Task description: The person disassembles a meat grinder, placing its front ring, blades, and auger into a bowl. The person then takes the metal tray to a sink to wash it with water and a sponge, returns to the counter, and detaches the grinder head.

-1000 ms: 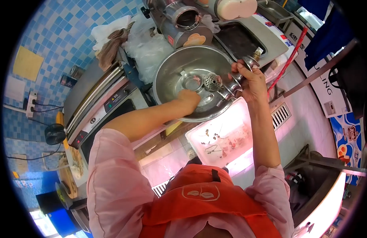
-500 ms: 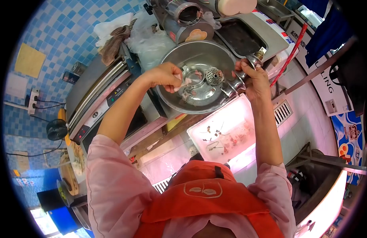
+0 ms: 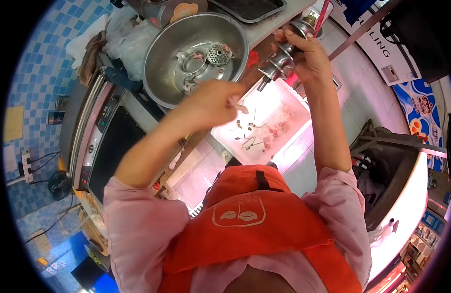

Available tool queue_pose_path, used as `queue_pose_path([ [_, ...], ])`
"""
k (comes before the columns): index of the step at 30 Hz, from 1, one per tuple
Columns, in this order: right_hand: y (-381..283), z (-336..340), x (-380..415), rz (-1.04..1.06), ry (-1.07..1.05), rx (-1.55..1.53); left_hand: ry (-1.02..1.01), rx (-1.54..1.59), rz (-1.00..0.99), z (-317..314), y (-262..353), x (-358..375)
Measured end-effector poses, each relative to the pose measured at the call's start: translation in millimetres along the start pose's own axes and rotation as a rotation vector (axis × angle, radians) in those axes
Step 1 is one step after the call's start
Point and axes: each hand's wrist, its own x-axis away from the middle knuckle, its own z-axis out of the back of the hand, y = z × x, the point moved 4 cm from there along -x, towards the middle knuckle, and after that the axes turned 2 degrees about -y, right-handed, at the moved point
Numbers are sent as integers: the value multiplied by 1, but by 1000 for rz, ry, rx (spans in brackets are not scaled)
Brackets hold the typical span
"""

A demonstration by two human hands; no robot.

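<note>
My right hand (image 3: 310, 61) grips a shiny metal meat grinder auger (image 3: 279, 63) near its upper end, holding it tilted beside the basin. My left hand (image 3: 218, 105) is closed in a pinch on a pale meat scrap (image 3: 242, 108), above the near edge of a white bin (image 3: 233, 149). Dark stalk-like bits and reddish scraps lie in that bin. In the steel basin (image 3: 162, 58) are a metal ring (image 3: 189, 63), a perforated grinder plate (image 3: 219, 54) and meat residue.
A griddle press (image 3: 113, 136) stands on the left counter near plastic bags (image 3: 130, 44). Behind the basin sit the grinder body (image 3: 162, 12) and a dark tray (image 3: 250, 7). A metal-framed stand (image 3: 391, 151) is at right.
My left hand has left the basin and moved over the bin with the scrap. My right hand has lifted the auger out past the basin's rim. The view has shifted.
</note>
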Motion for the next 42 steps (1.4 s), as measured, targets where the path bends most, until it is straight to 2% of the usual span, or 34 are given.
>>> queue_pose_path([
  [1, -1, 7, 0, -4, -1, -9, 20, -6, -19, -22, -3, -6],
  [3, -3, 15, 3, 2, 6, -16, -28, -105, 64, -57, -5, -23],
  [5, -4, 22, 6, 7, 9, -18, -67, -163, 21, -97, -14, -42],
  [7, -5, 27, 8, -3, 6, -27, -87, -135, 56, -134, -22, -62],
  [9, -5, 31, 8, -12, 11, -38, -158, -26, -8, -180, -40, -79],
  [10, -6, 33, 8, -17, 20, -44, -177, 33, -42, -190, -40, -83],
  [12, -8, 36, 6, -20, 28, -36, -175, -81, -52, -197, -44, -88],
  [14, -11, 37, 8, -13, 11, -28, -106, -187, -60, -185, -43, -85],
  [16, -11, 36, 4, 32, -11, -48, -204, -210, -21, -147, -28, -69],
  [19, -8, 28, -3, 16, -12, -60, 91, -77, -152, -88, -22, -32],
  [22, -4, 16, -9, 12, 27, -53, 168, 412, -35, -28, -21, -3],
  [24, 0, 6, -12, -9, -17, -60, 82, 689, 251, -3, -41, 3],
  [25, 2, 1, -13, -23, -44, -57, 140, 729, 298, 15, -48, 4],
  [27, 5, -9, -13, -40, -41, -72, 365, 256, 226, 38, -96, -11],
  [29, 8, -14, -14, -42, -67, -79, 476, -175, 344, 54, -140, -24],
  [32, 12, -21, -13, -56, -43, -73, 294, -339, 465, 50, -188, -45],
  [36, 16, -20, -15, -65, -98, -79, 315, -480, 303, 37, -196, -61],
  [42, 19, -7, -17, -44, -65, -90, 349, -314, 168, 35, -195, -57],
])
